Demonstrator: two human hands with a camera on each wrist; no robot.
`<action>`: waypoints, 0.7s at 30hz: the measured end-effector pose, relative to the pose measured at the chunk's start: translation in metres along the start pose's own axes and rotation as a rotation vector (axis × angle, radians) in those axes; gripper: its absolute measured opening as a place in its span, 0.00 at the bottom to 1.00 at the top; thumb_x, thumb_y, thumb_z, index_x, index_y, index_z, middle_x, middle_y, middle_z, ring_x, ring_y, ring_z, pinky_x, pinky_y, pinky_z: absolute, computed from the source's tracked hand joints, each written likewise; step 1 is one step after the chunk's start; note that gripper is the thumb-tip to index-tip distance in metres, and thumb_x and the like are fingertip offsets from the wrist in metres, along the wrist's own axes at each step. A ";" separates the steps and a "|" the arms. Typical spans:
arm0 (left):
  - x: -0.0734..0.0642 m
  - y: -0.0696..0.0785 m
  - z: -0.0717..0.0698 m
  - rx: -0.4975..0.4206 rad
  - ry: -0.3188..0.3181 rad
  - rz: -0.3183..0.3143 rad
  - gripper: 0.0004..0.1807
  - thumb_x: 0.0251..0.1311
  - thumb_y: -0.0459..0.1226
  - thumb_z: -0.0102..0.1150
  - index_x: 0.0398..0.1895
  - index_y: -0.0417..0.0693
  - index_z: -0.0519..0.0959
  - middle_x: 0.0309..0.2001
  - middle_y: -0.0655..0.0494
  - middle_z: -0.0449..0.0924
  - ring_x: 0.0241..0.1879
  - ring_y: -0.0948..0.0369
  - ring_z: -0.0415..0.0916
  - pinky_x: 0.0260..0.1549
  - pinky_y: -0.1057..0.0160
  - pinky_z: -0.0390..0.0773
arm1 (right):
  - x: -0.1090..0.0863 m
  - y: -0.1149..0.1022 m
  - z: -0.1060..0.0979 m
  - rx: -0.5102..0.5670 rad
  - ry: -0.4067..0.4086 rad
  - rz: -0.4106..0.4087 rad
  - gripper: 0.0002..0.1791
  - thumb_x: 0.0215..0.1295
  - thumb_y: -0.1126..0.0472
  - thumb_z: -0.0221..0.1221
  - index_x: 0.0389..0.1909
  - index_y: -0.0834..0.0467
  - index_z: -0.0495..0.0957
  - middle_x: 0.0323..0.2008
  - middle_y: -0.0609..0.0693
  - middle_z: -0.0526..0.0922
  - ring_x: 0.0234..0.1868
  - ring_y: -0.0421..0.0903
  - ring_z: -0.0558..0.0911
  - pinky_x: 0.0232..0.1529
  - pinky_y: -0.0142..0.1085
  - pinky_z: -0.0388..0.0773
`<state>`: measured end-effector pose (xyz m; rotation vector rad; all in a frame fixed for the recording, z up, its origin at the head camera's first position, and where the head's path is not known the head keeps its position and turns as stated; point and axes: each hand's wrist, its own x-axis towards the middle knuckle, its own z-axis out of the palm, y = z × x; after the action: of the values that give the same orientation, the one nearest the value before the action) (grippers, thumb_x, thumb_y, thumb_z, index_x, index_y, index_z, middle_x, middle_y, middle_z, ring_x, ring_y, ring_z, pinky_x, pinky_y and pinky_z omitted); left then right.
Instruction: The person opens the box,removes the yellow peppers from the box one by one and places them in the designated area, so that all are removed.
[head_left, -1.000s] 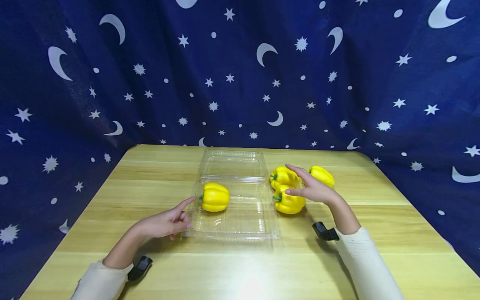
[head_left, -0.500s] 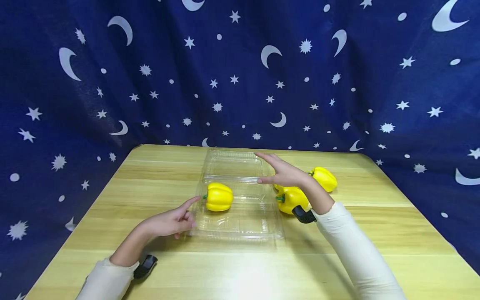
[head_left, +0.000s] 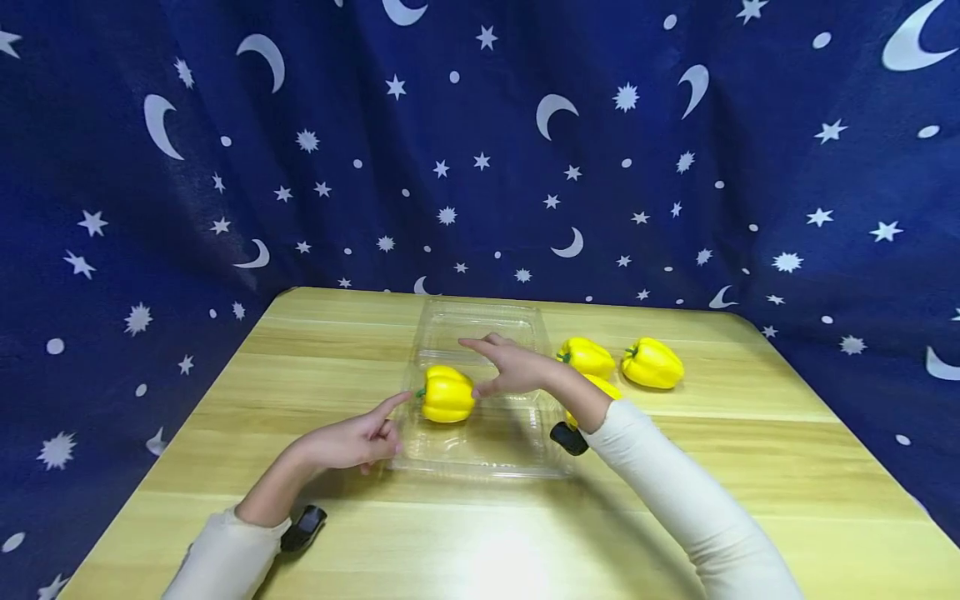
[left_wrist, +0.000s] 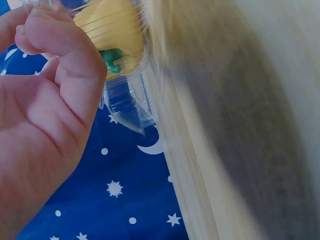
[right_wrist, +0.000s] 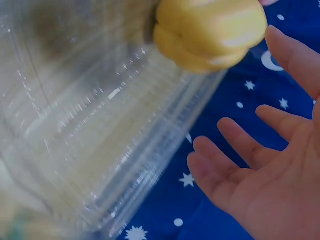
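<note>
A clear plastic clamshell container (head_left: pixel 480 458) lies unfolded on the table, its lid (head_left: pixel 442 325) toward the back. One yellow bell pepper (head_left: pixel 448 396) sits in the left part of its base, green stem pointing left. My left hand (head_left: pixel 348 443) grips the container's left rim between thumb and curled fingers, index finger stretched out toward the stem. Over the container, my right hand (head_left: pixel 517 367) has its fingers spread and holds nothing. Its thumb tip is right beside the pepper's right side; the right wrist view shows the palm (right_wrist: pixel 280 185) and loosely bent fingers.
To the container's right lie more yellow bell peppers: one at the back (head_left: pixel 587 358), one farther right (head_left: pixel 653 363), and a nearer pepper (head_left: pixel 602 386) partly hidden by the right forearm. A blue star-and-moon curtain (head_left: pixel 480 208) hangs behind the wooden table (head_left: pixel 675 483).
My right hand has moved left from above the loose peppers to over the container, beside the pepper in it. The left hand keeps its place at the rim. The head view has shifted slightly.
</note>
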<state>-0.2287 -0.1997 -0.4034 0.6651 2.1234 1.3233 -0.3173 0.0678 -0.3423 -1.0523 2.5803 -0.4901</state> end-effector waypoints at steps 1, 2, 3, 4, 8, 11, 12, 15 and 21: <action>0.000 0.000 0.000 0.003 0.000 0.001 0.41 0.64 0.33 0.46 0.71 0.45 0.31 0.36 0.46 0.68 0.26 0.60 0.65 0.20 0.67 0.70 | 0.001 -0.001 0.001 -0.006 -0.009 0.006 0.44 0.55 0.54 0.63 0.70 0.54 0.51 0.59 0.61 0.62 0.59 0.56 0.65 0.57 0.50 0.67; 0.000 0.001 0.000 0.006 0.000 0.000 0.41 0.64 0.33 0.46 0.71 0.44 0.31 0.36 0.46 0.68 0.26 0.60 0.65 0.20 0.67 0.70 | 0.002 -0.002 0.002 -0.010 -0.017 0.011 0.44 0.55 0.54 0.63 0.70 0.54 0.51 0.58 0.61 0.63 0.58 0.56 0.65 0.56 0.50 0.67; 0.000 0.001 0.000 0.007 0.001 0.000 0.41 0.64 0.33 0.46 0.71 0.44 0.31 0.36 0.46 0.69 0.26 0.60 0.65 0.20 0.67 0.70 | 0.003 -0.003 0.003 -0.013 -0.027 0.019 0.44 0.54 0.54 0.63 0.70 0.54 0.51 0.57 0.61 0.64 0.58 0.56 0.65 0.56 0.50 0.68; 0.000 0.002 0.000 0.012 0.002 0.000 0.41 0.64 0.33 0.46 0.71 0.44 0.31 0.35 0.47 0.69 0.26 0.60 0.66 0.20 0.67 0.70 | 0.004 -0.003 0.005 -0.018 -0.034 0.027 0.44 0.54 0.54 0.63 0.70 0.54 0.51 0.57 0.61 0.65 0.58 0.56 0.66 0.55 0.49 0.68; 0.001 0.002 0.001 0.023 0.009 -0.005 0.41 0.63 0.33 0.46 0.71 0.43 0.32 0.35 0.49 0.69 0.27 0.58 0.67 0.20 0.66 0.71 | 0.008 -0.004 0.009 -0.022 -0.085 0.059 0.45 0.54 0.53 0.64 0.70 0.52 0.49 0.58 0.61 0.64 0.59 0.54 0.67 0.55 0.48 0.69; 0.001 0.002 0.001 0.029 0.016 -0.010 0.42 0.63 0.33 0.47 0.71 0.44 0.32 0.34 0.49 0.69 0.27 0.58 0.67 0.20 0.66 0.72 | 0.011 -0.004 0.014 -0.008 -0.136 0.073 0.46 0.55 0.54 0.63 0.71 0.51 0.47 0.64 0.60 0.59 0.62 0.54 0.65 0.60 0.48 0.65; 0.000 0.001 0.000 0.027 0.017 -0.012 0.42 0.63 0.33 0.47 0.71 0.44 0.32 0.34 0.49 0.69 0.27 0.58 0.67 0.20 0.66 0.72 | 0.012 -0.004 0.015 -0.001 -0.153 0.077 0.46 0.55 0.54 0.63 0.71 0.51 0.47 0.66 0.60 0.57 0.64 0.54 0.63 0.62 0.48 0.63; 0.000 0.001 0.000 0.024 0.018 -0.012 0.42 0.63 0.34 0.47 0.71 0.44 0.32 0.35 0.49 0.69 0.26 0.58 0.67 0.21 0.65 0.72 | 0.014 -0.006 0.019 0.012 -0.184 0.079 0.48 0.55 0.53 0.63 0.71 0.53 0.45 0.69 0.58 0.53 0.68 0.57 0.56 0.65 0.51 0.55; 0.001 0.001 0.002 0.012 0.014 -0.014 0.41 0.63 0.33 0.46 0.71 0.43 0.32 0.37 0.48 0.70 0.26 0.59 0.66 0.21 0.65 0.71 | 0.015 -0.009 0.025 0.002 -0.150 0.067 0.47 0.54 0.54 0.64 0.70 0.56 0.47 0.68 0.60 0.54 0.68 0.60 0.54 0.65 0.54 0.55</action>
<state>-0.2282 -0.1978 -0.4032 0.6461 2.1449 1.3127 -0.3123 0.0463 -0.3631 -0.9601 2.4737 -0.3817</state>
